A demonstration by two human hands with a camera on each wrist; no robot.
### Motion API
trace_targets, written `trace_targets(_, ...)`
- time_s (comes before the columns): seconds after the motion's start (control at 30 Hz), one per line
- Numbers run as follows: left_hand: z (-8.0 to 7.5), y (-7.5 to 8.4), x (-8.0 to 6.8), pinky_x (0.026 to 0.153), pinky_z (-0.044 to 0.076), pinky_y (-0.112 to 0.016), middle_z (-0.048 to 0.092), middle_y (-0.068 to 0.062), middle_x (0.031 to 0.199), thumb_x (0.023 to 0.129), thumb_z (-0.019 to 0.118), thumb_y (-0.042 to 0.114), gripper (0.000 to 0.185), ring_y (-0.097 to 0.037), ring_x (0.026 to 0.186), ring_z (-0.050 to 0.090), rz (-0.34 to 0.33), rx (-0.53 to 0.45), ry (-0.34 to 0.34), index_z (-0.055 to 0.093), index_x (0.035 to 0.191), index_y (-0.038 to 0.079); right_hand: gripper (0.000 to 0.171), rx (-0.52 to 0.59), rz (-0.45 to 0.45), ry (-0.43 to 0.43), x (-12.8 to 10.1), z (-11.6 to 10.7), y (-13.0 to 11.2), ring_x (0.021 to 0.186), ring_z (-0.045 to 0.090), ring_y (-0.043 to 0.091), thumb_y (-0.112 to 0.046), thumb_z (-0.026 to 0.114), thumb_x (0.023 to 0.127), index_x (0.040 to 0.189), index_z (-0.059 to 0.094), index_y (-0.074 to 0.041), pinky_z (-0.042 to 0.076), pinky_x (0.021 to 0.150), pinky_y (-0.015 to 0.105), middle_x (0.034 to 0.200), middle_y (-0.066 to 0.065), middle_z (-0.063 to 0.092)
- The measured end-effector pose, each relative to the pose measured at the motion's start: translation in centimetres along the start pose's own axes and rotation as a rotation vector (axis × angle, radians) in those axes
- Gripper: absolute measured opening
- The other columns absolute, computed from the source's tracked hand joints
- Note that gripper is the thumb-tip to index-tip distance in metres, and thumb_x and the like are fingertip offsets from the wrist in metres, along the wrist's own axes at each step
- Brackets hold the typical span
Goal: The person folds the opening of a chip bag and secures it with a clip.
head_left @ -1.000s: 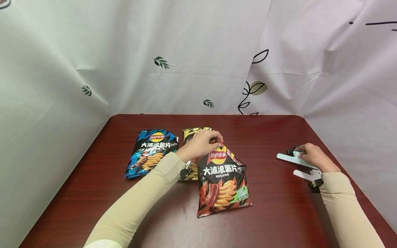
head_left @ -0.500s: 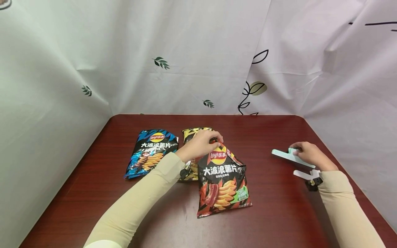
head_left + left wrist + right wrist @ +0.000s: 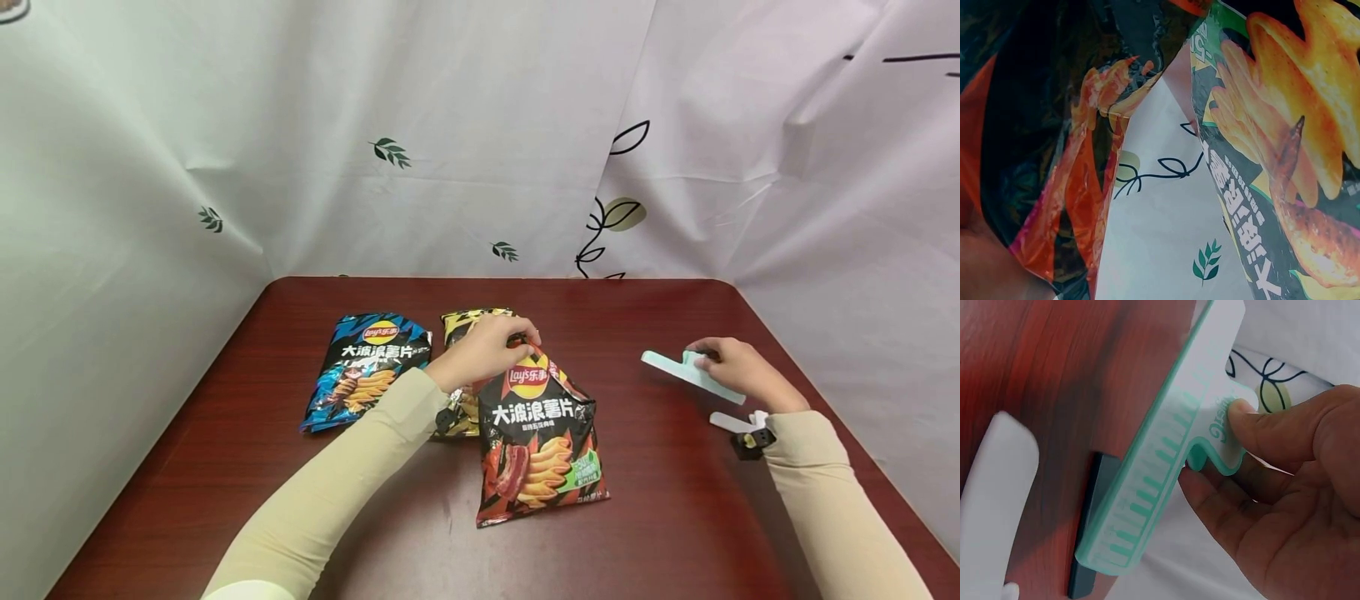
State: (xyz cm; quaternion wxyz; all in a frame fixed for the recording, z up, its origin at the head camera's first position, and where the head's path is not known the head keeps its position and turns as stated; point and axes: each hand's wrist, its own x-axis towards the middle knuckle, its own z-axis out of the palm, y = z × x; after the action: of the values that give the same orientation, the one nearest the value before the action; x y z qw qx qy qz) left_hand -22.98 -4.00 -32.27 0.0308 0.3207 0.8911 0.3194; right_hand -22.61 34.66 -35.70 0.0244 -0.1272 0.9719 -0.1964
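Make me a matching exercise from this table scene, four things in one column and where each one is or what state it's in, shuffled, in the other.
Things:
1. red chip bag
2. blue chip bag
3. mint bag clip
4. white clip

Places or states:
A. lying flat at the left of the table
B. lying on the table beside the right wrist
C. held up by its top in the left hand
D. pinched in the right hand, lifted off the table

Pairs: 1-C, 2-A, 3-D, 4-B
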Motion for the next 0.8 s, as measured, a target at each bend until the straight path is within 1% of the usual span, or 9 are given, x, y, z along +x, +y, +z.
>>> trace_targets(0.1,0.0,0.0,0.0,0.059,0.037,-0.023,0.064,0.0,0.087,0.095,0.06,0.015,0.013,-0.009,0.054,0.042,-0.005,0.004,-0.002,0.068,0.105,0.013,0.028,0.011,-0.002,0.009,0.2,0.1,-0.6,0.075,0.055,0.024,-0.005,0.055,0.093,0.113,0.06,0.013,0.043,0.062,0.032,0.1,0.029,0.063)
trace_targets(0.27,0.0,0.0,0.1,0.058,0.037,-0.023,0.065,0.0,0.088,0.095,0.06,0.015,0.014,-0.01,0.054,0.042,-0.008,-0.002,-0.004,0.069,0.106,0.012,0.029,0.023,-0.008,0.02,0.5,0.1,-1.9,0.078,0.057,0.024,-0.008,0.055,0.094,0.115,0.062,0.011,0.045,0.063,0.031,0.1,0.027,0.065)
trace_targets(0.4,0.0,-0.1,0.1,0.059,0.038,-0.023,0.065,0.0,0.089,0.095,0.06,0.016,0.015,-0.01,0.054,0.042,-0.015,-0.004,-0.003,0.068,0.108,0.012,0.03,0.041,-0.014,0.019,0.5,-0.1,-3.0,0.076,0.056,0.021,-0.011,0.055,0.095,0.117,0.062,0.008,0.045,0.063,0.031,0.103,0.025,0.065)
trace_targets(0.53,0.0,0.0,0.0,0.061,0.04,-0.024,0.065,-0.001,0.093,0.095,0.06,0.017,0.018,-0.01,0.054,0.043,-0.037,-0.016,-0.001,0.065,0.112,0.013,0.032,0.058,-0.021,0.008,0.7,-0.3,-3.9,0.074,0.056,0.018,-0.014,0.054,0.096,0.121,0.061,0.005,0.045,0.064,0.031,0.107,0.023,0.066)
trace_targets(0.67,0.0,0.1,-0.1,0.065,0.042,-0.025,0.066,-0.002,0.099,0.095,0.061,0.017,0.019,-0.011,0.058,0.046,-0.057,-0.029,0.0,0.063,0.113,0.013,0.034,0.068,-0.037,0.003,1.0,-0.5,-4.6,0.072,0.06,0.016,-0.012,0.053,0.096,0.124,0.059,0.005,0.046,0.067,0.033,0.105,0.021,0.067)
trace_targets(0.8,0.0,0.1,0.0,0.066,0.043,-0.026,0.066,-0.002,0.1,0.095,0.061,0.017,0.017,-0.012,0.065,0.05,-0.051,-0.027,0.003,0.064,0.11,0.011,0.033,0.066,-0.06,0.018,1.3,-0.5,-5.2,0.075,0.063,0.016,-0.009,0.053,0.095,0.125,0.06,0.004,0.047,0.071,0.035,0.107,0.022,0.067)
